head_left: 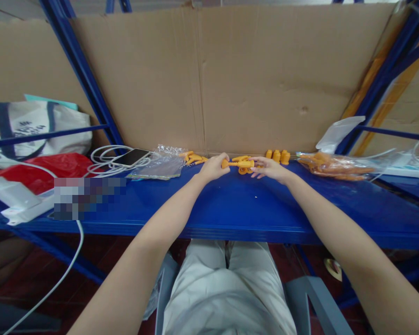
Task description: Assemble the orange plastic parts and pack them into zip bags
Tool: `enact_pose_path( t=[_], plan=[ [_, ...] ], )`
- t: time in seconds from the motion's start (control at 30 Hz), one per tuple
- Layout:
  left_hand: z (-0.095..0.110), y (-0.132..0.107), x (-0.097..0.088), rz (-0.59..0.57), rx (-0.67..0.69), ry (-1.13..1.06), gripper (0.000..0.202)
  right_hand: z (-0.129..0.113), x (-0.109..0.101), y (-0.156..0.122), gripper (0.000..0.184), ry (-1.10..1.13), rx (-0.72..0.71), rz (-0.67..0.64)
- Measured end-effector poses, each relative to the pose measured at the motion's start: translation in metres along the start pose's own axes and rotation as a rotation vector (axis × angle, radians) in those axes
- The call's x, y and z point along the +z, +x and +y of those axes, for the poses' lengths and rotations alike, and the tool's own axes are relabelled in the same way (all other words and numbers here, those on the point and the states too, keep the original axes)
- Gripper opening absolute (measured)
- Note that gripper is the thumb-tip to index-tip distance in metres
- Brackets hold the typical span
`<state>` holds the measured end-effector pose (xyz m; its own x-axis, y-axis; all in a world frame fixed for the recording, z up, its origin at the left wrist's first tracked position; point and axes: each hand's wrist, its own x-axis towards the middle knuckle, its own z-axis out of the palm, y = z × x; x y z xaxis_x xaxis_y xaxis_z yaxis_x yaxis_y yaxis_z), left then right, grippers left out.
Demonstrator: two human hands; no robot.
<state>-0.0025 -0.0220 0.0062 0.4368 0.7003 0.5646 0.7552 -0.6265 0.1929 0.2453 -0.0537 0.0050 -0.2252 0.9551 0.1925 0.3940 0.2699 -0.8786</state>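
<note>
My left hand [212, 167] is closed on one end of an orange plastic part [239, 164], a short rod with a thicker sleeve. My right hand [270, 168] pinches the other end, fingers curled round it. Both hands rest low over the blue shelf [209, 204] near the cardboard back wall [230, 79]. More loose orange pieces [193, 158] lie just left of my left hand. A few upright orange caps [278, 156] stand behind my right hand.
A clear bag of orange parts [335, 166] lies at the right. An empty clear bag [160, 165], a phone [131, 157] on white cable, a charger block [10, 193], a red bag [52, 170] and a tote bag [42, 125] sit left.
</note>
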Motion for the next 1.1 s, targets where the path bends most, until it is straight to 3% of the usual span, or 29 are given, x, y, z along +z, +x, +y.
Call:
enact_pose_path(
  t=[0.2, 0.5, 0.83, 0.97, 1.1],
  plan=[
    [0.001, -0.001, -0.001, -0.004, -0.01, -0.011, 0.028, -0.002, 0.001, -0.001, 0.045, 0.002, 0.0, 0.013],
    [0.001, -0.002, -0.001, -0.007, 0.004, -0.026, 0.028, -0.003, -0.001, -0.001, 0.026, 0.023, 0.018, -0.009],
    [-0.002, -0.001, 0.001, 0.004, 0.017, -0.045, 0.026, -0.003, 0.001, -0.001, 0.023, 0.061, 0.046, 0.004],
    [-0.001, -0.001, 0.001, 0.006, -0.011, -0.092, 0.04, 0.001, -0.003, 0.004, 0.027, 0.027, -0.011, 0.083],
    [0.0, -0.001, 0.002, 0.008, -0.035, -0.11, 0.058, 0.008, -0.009, 0.012, 0.035, -0.075, -0.088, 0.281]
  ],
)
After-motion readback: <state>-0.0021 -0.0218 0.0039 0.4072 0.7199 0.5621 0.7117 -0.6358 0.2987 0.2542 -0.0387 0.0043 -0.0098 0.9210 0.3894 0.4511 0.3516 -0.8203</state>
